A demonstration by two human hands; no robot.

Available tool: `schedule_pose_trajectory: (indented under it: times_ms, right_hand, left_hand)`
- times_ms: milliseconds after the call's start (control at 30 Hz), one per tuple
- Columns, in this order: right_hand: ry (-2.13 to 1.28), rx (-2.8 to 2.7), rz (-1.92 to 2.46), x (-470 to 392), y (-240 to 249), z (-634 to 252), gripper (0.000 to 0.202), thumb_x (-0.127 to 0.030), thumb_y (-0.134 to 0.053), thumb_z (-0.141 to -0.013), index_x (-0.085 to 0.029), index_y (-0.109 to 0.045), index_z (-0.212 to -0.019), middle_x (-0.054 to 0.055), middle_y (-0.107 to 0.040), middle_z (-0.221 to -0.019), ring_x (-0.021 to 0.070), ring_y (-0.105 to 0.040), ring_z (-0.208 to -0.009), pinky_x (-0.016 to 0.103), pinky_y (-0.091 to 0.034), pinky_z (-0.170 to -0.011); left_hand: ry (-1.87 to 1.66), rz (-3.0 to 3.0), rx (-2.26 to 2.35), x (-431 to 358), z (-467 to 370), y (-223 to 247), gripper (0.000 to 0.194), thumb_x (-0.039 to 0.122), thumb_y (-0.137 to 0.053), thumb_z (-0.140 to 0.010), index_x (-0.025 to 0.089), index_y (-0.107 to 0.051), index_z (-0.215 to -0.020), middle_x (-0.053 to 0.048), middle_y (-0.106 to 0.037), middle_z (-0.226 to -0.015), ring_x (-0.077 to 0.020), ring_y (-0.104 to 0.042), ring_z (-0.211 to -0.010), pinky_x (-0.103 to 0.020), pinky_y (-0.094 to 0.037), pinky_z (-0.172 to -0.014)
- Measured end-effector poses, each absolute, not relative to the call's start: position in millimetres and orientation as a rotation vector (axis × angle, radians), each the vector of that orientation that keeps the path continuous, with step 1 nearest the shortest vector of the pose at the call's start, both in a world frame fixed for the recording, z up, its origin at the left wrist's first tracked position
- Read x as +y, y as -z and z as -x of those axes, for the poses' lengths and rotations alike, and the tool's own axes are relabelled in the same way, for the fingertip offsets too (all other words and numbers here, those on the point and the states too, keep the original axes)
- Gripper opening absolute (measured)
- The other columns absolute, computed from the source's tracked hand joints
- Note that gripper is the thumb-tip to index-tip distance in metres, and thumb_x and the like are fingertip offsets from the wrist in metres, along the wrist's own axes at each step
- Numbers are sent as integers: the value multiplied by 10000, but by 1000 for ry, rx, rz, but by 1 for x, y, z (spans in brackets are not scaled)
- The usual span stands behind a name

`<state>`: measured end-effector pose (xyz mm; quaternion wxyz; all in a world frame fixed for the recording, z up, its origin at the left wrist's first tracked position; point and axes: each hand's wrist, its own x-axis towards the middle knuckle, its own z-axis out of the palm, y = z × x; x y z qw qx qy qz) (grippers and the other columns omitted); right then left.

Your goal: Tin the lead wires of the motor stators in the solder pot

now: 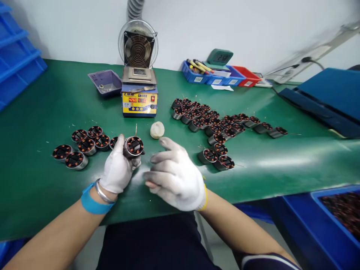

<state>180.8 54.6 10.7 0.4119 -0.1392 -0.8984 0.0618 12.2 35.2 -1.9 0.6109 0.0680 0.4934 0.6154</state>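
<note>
My left hand [118,168], in a white glove, is closed around a motor stator [134,146]. The stator has a metal ring, a black core with copper windings, and one copper lead sticking up. To its right, my gloved right hand [177,174] hovers with loosely bent fingers apart and nothing visible in them; one bare fingertip shows. Just beyond that hand sits a small round whitish pot [157,130]. More stators [87,146] stand by my left hand, one partly hidden behind it. A larger group of stators [206,120] spreads out on the right.
The green-topped bench [267,165] carries a yellow-and-blue solder pot unit [139,103] with a fan [138,50] behind it. Beside it is a purple tray [108,80]. Blue bins [197,78], a red bin [244,77] and a clock [221,57] line the wall. Wire clippings lie scattered.
</note>
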Motion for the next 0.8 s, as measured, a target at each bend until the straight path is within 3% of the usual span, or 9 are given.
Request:
schedule_pose_trajectory:
  times_ms: [133, 200, 300, 400, 467, 533, 600, 700, 800]
  right_hand:
    - [-915, -1858, 844, 77, -17, -176, 225, -394, -646, -899, -188, -699, -971, 39, -703, -901, 186, -689, -849, 388, -590, -837]
    - [-1288, -1732, 982, 92, -20, -170, 293, -442, -682, -844, -168, -715, -944, 28, -689, -838, 153, -661, -737, 307, -572, -682]
    - [-1495, -1746, 984, 104, -28, -163, 284, -432, -714, -784, -154, -713, -842, 11, -667, -725, 139, -634, -680, 271, -544, -635]
    - [-1252, -1927, 948, 97, -42, -164, 177, -337, -660, -831, -165, -698, -810, 48, -720, -833, 181, -687, -784, 330, -580, -729]
    - [-853, -2111, 863, 88, -55, -168, 109, -263, -639, -851, -184, -690, -796, 68, -739, -928, 234, -702, -978, 431, -559, -930]
    - [-492, -2264, 722, 80, -69, -172, 80, -221, -639, -856, -209, -682, -790, 63, -743, -951, 266, -675, -1104, 532, -432, -1119]
    - [-314, -2361, 611, 75, -80, -175, 72, -201, -640, -858, -236, -678, -807, 44, -744, -934, 274, -676, -1113, 581, -343, -1189]
    - [-234, -2409, 540, 74, -85, -174, 97, -179, -632, -853, -260, -676, -821, 22, -733, -889, 269, -692, -1075, 584, -360, -1187]
    - [-222, -2388, 527, 76, -77, -173, 89, -173, -636, -843, -252, -657, -809, 12, -711, -824, 264, -700, -1045, 590, -376, -1175]
  left_hand:
    - [-1314, -205, 1103, 32, -14, -7, 405, 487, -533, -935, 132, -687, -818, -12, -578, -561, -95, -455, -401, -202, -365, -377]
    - [-1230, -211, 1118, 30, -15, -9, 433, 487, -504, -946, 124, -706, -827, -24, -595, -568, -99, -471, -404, -198, -364, -373]
    - [-1198, -187, 1147, 27, -17, -5, 351, 490, -626, -880, 152, -717, -847, -26, -656, -656, -130, -579, -498, -208, -432, -415]
    - [-1260, -202, 997, 26, -17, -1, 225, 377, -749, -784, 170, -720, -867, -18, -702, -780, -147, -646, -635, -236, -531, -536]
    - [-1417, -213, 867, 28, -15, 1, 148, 279, -761, -744, 169, -669, -707, 3, -656, -708, -134, -643, -680, -233, -556, -635]
    - [-1589, -199, 821, 31, -13, 2, 363, 261, -731, -754, 179, -484, -502, 25, -525, -559, -99, -581, -596, -200, -518, -605]
    - [-1587, -182, 863, 32, -10, 4, 500, 354, -689, -810, 190, -367, -465, 33, -441, -502, -70, -464, -466, -187, -418, -473]
    - [-1243, -254, 818, 32, -9, 8, 479, 618, -633, -824, 179, -570, -643, 4, -555, -594, -89, -460, -431, -211, -339, -392]
    - [-993, -455, 615, 27, -10, 9, 589, 750, -679, -724, 171, -671, -835, -16, -607, -631, -148, -564, -479, -246, -419, -406]
